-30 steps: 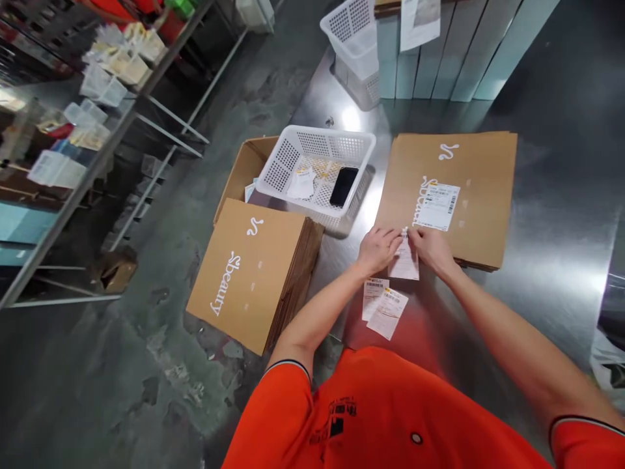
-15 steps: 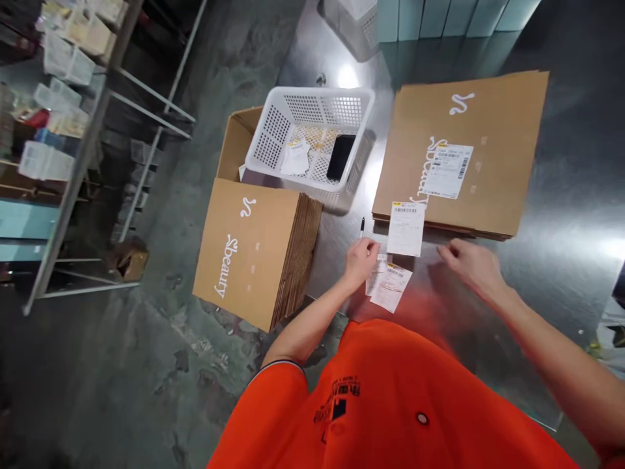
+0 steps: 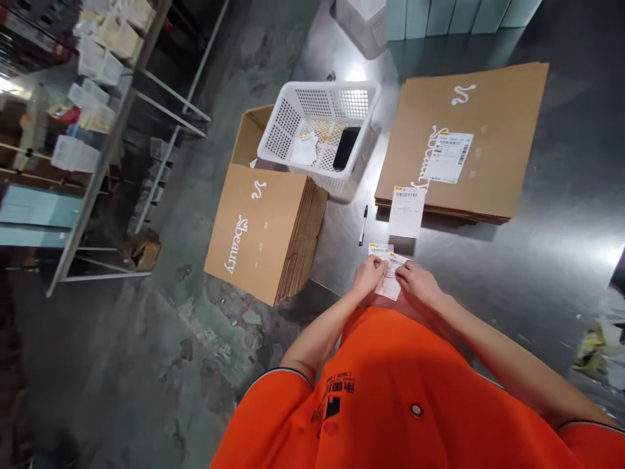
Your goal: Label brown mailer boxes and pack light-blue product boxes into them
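A printed paper slip (image 3: 389,286) lies between my two hands at the near edge of the metal table. My left hand (image 3: 370,275) pinches its left side, fingers curled together. On the opposite side, my right hand (image 3: 418,281) has its fingertips closed at the slip's right edge. Partly under this slip is another slip (image 3: 379,248) with a yellow mark, mostly covered. Just beyond them, a larger white slip (image 3: 406,213) overhangs the front edge of a flat cardboard stack (image 3: 498,156). A pen (image 3: 363,225) rests on the table to the left.
A shipping label (image 3: 448,158) sits on top of the right cardboard stack. At left stand more folded cartons (image 3: 258,228) and a white plastic basket (image 3: 279,133) holding papers and a black phone (image 3: 346,148). Pale blue boxes (image 3: 442,18) line the back; a metal rack (image 3: 112,124) stands far left.
My right hand has come left from beside the cardboard stack to the slip. My left hand has moved from near the pen down onto the slip. The pen now shows fully.
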A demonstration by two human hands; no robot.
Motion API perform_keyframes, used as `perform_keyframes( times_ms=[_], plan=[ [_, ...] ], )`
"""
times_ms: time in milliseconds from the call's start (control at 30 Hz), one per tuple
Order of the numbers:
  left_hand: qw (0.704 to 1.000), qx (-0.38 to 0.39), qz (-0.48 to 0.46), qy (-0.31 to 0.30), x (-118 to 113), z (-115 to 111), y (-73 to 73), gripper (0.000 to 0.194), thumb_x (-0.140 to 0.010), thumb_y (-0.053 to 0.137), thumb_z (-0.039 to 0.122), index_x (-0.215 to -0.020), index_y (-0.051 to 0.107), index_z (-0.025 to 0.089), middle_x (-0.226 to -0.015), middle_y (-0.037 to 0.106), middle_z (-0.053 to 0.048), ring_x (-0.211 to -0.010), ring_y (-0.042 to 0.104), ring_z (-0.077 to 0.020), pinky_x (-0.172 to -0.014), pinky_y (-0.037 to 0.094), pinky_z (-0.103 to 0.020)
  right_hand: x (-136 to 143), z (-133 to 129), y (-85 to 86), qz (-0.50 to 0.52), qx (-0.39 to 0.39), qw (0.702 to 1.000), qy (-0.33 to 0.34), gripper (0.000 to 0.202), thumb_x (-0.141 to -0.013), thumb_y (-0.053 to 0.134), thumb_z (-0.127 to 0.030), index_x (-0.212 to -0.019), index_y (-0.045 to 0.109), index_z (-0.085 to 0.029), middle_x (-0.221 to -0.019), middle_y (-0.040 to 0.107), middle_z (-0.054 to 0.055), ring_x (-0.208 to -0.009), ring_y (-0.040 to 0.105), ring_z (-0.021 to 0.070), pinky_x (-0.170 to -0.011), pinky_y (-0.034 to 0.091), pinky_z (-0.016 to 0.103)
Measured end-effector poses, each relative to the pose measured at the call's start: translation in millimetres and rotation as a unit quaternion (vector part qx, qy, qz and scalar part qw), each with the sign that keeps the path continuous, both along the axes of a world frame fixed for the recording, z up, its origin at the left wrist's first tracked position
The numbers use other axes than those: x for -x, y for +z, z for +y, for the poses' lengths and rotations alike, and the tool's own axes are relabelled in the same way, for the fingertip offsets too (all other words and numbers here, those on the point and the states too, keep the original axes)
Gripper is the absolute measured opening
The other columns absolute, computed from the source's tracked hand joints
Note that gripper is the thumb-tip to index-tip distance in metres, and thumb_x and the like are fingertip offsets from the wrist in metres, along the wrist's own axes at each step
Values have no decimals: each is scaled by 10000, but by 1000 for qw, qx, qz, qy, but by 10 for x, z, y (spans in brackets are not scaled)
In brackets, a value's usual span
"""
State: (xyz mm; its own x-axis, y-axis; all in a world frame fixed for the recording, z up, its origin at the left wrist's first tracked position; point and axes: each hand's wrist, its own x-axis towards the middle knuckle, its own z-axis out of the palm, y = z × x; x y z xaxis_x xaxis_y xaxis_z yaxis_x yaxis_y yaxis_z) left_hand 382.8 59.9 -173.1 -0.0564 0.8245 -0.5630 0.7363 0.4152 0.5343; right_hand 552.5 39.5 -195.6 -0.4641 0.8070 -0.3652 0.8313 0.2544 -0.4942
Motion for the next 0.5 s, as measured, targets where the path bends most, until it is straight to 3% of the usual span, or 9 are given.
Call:
perform_keyframes(
  times_ms=[67, 200, 300, 400, 500],
  plan=[
    [999, 5, -29, 23, -34, -20, -31, 194, -856, 670, 368, -832, 677, 176, -801, 707, -24, -761, 615, -158, -738, 456, -264, -14, -27, -3, 24, -13, 1000, -6, 274, -978, 436, -240, -1008, 702, -181, -1055, 652, 127, -911, 601, 213, -776, 434, 294],
    [991, 3, -68, 118, -23, -87, -77, 174, -725, 737, 203, -609, 614, 162, -574, 585, 31, -621, 533, -124, -653, 442, -237, -36, -152, 126, 114, -30, 993, 0, 295, -985, 407, -238, -949, 693, -173, -1010, 641, 114, -897, 588, 203, -801, 439, 300],
    [978, -38, -76, 193, 199, -180, 2, 93, -795, 651, 225, -765, 672, 140, -622, 618, 17, -575, 511, -103, -579, 428, -214, -84, -349, 271, 167, -40, 985, 28, 308, -987, 400, -271, -892, 682, -192, -970, 628, 107, -889, 572, 208, -794, 446, 313],
    [949, -104, -74, 289, 571, -273, 161, 294, -902, 515, 351, -1012, 658, 119, -770, 658, -20, -547, 482, -81, -519, 402, -197, -196, -592, 330, 177, -25, 983, 37, 313, -980, 413, -312, -823, 663, -208, -937, 614, 104, -851, 568, 213, -748, 457, 322],
    [922, -155, -77, 347, 900, -359, 297, 372, -896, 514, 449, -1038, 643, 131, -813, 651, -18, -534, 471, -71, -499, 392, -195, -350, -768, 283, 172, 20, 985, -4, 311, -973, 410, -331, -802, 644, -218, -897, 616, 95, -796, 589, 208, -732, 476, 331]
  ],
)
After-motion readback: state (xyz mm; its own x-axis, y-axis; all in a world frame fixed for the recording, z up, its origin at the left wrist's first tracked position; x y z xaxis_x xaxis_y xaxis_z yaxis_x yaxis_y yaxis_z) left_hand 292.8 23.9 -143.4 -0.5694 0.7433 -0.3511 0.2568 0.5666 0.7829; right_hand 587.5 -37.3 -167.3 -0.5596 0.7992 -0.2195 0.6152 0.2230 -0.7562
